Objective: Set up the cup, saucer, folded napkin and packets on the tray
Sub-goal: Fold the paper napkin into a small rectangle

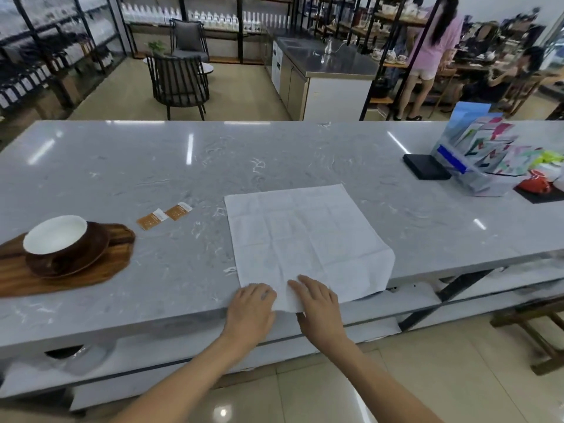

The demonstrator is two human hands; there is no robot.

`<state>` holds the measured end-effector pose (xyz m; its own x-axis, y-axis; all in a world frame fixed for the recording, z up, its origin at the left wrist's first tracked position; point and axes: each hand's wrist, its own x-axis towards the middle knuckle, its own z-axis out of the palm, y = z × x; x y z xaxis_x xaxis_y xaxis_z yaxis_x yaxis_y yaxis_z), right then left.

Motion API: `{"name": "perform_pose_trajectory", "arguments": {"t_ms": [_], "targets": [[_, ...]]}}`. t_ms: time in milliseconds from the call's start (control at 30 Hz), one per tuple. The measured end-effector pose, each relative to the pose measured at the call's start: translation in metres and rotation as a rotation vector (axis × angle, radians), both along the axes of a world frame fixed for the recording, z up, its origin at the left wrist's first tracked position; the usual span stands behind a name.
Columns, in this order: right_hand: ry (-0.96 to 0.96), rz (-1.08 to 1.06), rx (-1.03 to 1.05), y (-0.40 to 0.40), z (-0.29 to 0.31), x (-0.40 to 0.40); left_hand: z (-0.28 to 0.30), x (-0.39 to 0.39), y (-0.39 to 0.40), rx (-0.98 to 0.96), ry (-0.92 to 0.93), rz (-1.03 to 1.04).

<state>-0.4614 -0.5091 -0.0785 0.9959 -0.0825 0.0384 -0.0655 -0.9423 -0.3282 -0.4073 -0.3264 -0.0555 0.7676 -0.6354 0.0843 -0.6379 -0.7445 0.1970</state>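
Observation:
A white napkin [308, 239] lies spread flat on the grey marble counter, its near right corner hanging over the edge. My left hand [251, 306] and my right hand [317, 303] rest on its near left corner at the counter's edge; whether they pinch the cloth is unclear. A wooden tray [91, 270] sits at the far left. On it stands a brown saucer [88, 254] holding a cup [56, 235] with a white inside. Two orange packets [164, 215] lie side by side on the counter between tray and napkin.
A black box [425, 166], a clear holder of coloured packets [482, 154] and a red item [535, 184] stand at the far right of the counter [183, 166]. Beyond it are chairs, shelves, a steel counter and two people.

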Motion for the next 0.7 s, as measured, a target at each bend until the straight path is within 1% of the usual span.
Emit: {"name": "perform_pose_trajectory", "arguments": {"t_ms": [100, 233, 367, 467, 533, 633, 700], "targets": [[-0.063, -0.021, 0.047, -0.004, 0.003, 0.0, 0.013, 0.011, 0.016, -0.168, 0.072, 0.011], [-0.115, -0.059, 0.061, -0.023, 0.012, 0.0, 0.038, 0.019, 0.04, -0.289, 0.076, 0.032], [-0.135, -0.166, 0.034, -0.068, 0.025, -0.01, 0.054, 0.03, 0.072, -0.443, 0.057, 0.153], [-0.176, -0.259, 0.04, -0.104, 0.038, -0.021, 0.06, 0.043, 0.092, -0.555, 0.079, 0.259], [-0.21, -0.29, 0.081, -0.123, 0.049, -0.029, 0.059, 0.053, 0.099, -0.594, 0.061, 0.297], [-0.261, -0.272, 0.14, -0.14, 0.065, -0.037, 0.056, 0.067, 0.105, -0.614, 0.053, 0.366], [-0.276, -0.238, 0.191, -0.142, 0.076, -0.04, 0.051, 0.073, 0.109, -0.525, 0.069, 0.396]]}}
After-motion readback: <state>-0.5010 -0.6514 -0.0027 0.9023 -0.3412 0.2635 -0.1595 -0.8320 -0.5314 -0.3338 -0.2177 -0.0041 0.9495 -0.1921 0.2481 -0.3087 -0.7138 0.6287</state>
